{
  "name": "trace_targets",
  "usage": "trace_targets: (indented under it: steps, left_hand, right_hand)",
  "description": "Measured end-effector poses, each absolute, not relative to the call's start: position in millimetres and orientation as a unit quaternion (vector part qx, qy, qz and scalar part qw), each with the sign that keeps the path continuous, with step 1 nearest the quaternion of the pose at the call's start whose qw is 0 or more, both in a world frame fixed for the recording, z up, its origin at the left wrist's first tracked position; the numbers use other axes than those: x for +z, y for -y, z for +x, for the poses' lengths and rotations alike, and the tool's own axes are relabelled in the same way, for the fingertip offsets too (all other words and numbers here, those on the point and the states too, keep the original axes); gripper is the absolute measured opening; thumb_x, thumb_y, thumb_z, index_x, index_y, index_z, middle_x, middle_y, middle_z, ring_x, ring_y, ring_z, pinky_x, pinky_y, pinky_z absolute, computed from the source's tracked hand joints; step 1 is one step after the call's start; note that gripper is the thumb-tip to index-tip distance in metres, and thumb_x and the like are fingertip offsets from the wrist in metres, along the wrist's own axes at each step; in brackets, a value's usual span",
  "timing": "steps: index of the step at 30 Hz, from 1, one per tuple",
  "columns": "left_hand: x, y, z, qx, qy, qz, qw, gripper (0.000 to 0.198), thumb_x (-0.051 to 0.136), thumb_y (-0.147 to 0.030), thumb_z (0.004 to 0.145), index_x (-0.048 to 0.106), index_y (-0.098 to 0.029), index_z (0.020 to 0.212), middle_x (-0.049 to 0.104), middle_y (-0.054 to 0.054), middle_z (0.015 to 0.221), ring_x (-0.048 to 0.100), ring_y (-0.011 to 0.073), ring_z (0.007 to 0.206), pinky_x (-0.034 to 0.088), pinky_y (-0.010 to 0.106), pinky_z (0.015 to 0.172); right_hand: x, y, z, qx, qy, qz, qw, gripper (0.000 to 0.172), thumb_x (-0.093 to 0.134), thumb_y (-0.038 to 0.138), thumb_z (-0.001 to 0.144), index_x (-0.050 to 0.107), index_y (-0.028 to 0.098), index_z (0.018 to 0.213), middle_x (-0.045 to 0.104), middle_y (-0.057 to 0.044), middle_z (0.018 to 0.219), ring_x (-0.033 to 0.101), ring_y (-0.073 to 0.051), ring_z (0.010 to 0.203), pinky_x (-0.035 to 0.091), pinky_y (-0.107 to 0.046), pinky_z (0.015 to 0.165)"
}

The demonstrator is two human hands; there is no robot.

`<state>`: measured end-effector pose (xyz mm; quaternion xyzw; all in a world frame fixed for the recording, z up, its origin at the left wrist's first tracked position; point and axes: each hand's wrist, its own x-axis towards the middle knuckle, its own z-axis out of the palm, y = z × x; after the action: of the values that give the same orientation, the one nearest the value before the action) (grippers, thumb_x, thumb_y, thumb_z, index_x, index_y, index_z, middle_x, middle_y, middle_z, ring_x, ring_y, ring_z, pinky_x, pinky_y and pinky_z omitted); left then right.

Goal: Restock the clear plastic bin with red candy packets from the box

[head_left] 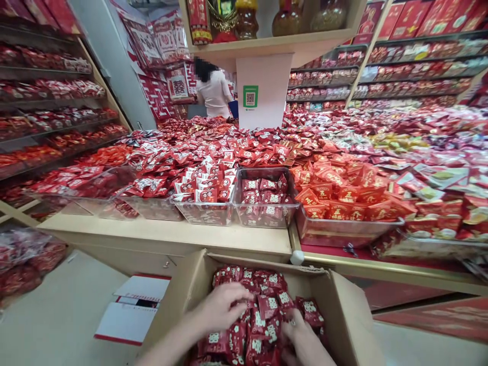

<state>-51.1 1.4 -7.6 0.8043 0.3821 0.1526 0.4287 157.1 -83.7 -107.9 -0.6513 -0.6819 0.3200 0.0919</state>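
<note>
A cardboard box (183,284) with raised flaps stands in front of me, full of small dark red candy packets (267,306) with pale printing. My left hand (227,305) lies over the packets on the left, its fingers bent and somewhat apart, with no packet visible in its grasp. At the right side of the pile is my right hand (299,328), touching the packets. Its fingertips are partly hidden and blurred, so I cannot see whether it grips one. A clear bin (265,208) on the counter beyond holds similar dark red packets.
Along the wooden counter (213,238), bins of red-and-white packets and orange-red packets (346,195) flank that bin. White-and-red cartons (127,310) lie on the floor to the left. Packed shelves (46,96) line the side. A person in white (215,94) stands behind the display.
</note>
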Motion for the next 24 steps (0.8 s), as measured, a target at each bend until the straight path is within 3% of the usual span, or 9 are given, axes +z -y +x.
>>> trace_targets:
  steps: [3, 6, 8, 10, 13, 15, 17, 20, 24]
  left_hand:
    - [-45, 33, -59, 0.219, -0.497, 0.641, 0.543, 0.016, 0.055, -0.029, 0.07, 0.064, -0.028, 0.084, 0.065, 0.0, 0.084, 0.059, 0.0185, 0.078, 0.045, 0.03, 0.072]
    - [-50, 48, -49, 0.305, -0.499, 0.497, 0.641, 0.029, 0.059, -0.037, 0.069, 0.057, -0.027, 0.096, 0.062, 0.003, 0.096, 0.058, 0.0177, 0.086, 0.045, 0.03, 0.074]
    - [-40, 48, -39, 0.301, -0.46, 0.428, 0.718, 0.038, 0.055, -0.043, 0.071, 0.05, -0.028, 0.106, 0.059, 0.004, 0.101, 0.058, 0.0171, 0.084, 0.047, 0.03, 0.066]
    - [-26, 43, -28, 0.281, -0.42, 0.395, 0.767, 0.038, 0.052, -0.045, 0.074, 0.048, -0.027, 0.107, 0.059, 0.004, 0.094, 0.059, 0.0145, 0.072, 0.046, 0.026, 0.056]
    - [-6, 35, -15, 0.33, -0.401, 0.44, 0.733, 0.031, 0.064, -0.03, 0.066, 0.053, -0.022, 0.094, 0.059, 0.001, 0.088, 0.056, 0.0111, 0.072, 0.045, 0.021, 0.059]
    - [3, 31, -7, 0.38, -0.398, 0.47, 0.69, 0.03, 0.067, -0.021, 0.063, 0.052, -0.021, 0.089, 0.058, 0.0, 0.089, 0.055, 0.0113, 0.078, 0.046, 0.023, 0.07]
    - [10, 31, -2, 0.421, -0.396, 0.487, 0.655, 0.031, 0.065, -0.019, 0.064, 0.05, -0.023, 0.091, 0.058, 0.0, 0.09, 0.055, 0.0124, 0.082, 0.045, 0.026, 0.078]
    - [17, 31, 5, 0.446, -0.404, 0.502, 0.622, 0.041, 0.064, -0.017, 0.064, 0.048, -0.024, 0.1, 0.058, 0.001, 0.094, 0.056, 0.0142, 0.084, 0.045, 0.027, 0.079]
    - [19, 30, 9, 0.389, -0.406, 0.481, 0.672, 0.036, 0.064, -0.023, 0.066, 0.053, -0.021, 0.101, 0.062, 0.003, 0.092, 0.057, 0.0162, 0.082, 0.046, 0.03, 0.077]
  right_hand:
    - [-84, 80, 154, 0.299, 0.668, -0.646, 0.216, 0.012, 0.044, 0.008, 0.062, 0.045, 0.02, 0.059, 0.045, -0.004, 0.082, 0.052, -0.017, 0.075, 0.043, -0.029, 0.07]
    - [-48, 77, 150, 0.303, 0.676, -0.588, 0.326, 0.013, 0.042, 0.014, 0.071, 0.037, 0.021, 0.061, 0.045, -0.005, 0.084, 0.05, -0.018, 0.083, 0.042, -0.031, 0.075]
    - [-25, 78, 147, 0.321, 0.701, -0.531, 0.351, 0.01, 0.043, 0.016, 0.073, 0.037, 0.021, 0.066, 0.046, -0.006, 0.091, 0.049, -0.018, 0.089, 0.041, -0.031, 0.078]
    - [-9, 80, 143, 0.34, 0.73, -0.479, 0.349, 0.008, 0.044, 0.015, 0.072, 0.04, 0.021, 0.072, 0.046, -0.006, 0.099, 0.049, -0.017, 0.09, 0.042, -0.03, 0.077]
    - [-2, 83, 139, 0.359, 0.713, -0.463, 0.385, 0.015, 0.051, 0.018, 0.07, 0.043, 0.021, 0.082, 0.042, -0.007, 0.112, 0.046, -0.018, 0.1, 0.039, -0.033, 0.084]
    - [-4, 82, 140, 0.398, 0.632, -0.484, 0.455, 0.032, 0.057, 0.025, 0.069, 0.042, 0.022, 0.097, 0.038, -0.009, 0.119, 0.043, -0.02, 0.106, 0.039, -0.034, 0.086]
    - [-6, 78, 142, 0.471, 0.524, -0.497, 0.506, 0.043, 0.056, 0.031, 0.071, 0.037, 0.023, 0.108, 0.044, -0.009, 0.114, 0.051, -0.018, 0.094, 0.044, -0.033, 0.077]
    - [-4, 72, 147, 0.555, 0.439, -0.491, 0.508, 0.024, 0.051, 0.036, 0.076, 0.049, 0.018, 0.092, 0.056, -0.003, 0.081, 0.053, -0.011, 0.063, 0.046, -0.028, 0.063]
    - [5, 69, 151, 0.556, 0.435, -0.483, 0.518, 0.021, 0.055, 0.036, 0.073, 0.052, 0.015, 0.068, 0.054, 0.001, 0.066, 0.048, -0.009, 0.059, 0.042, -0.023, 0.059]
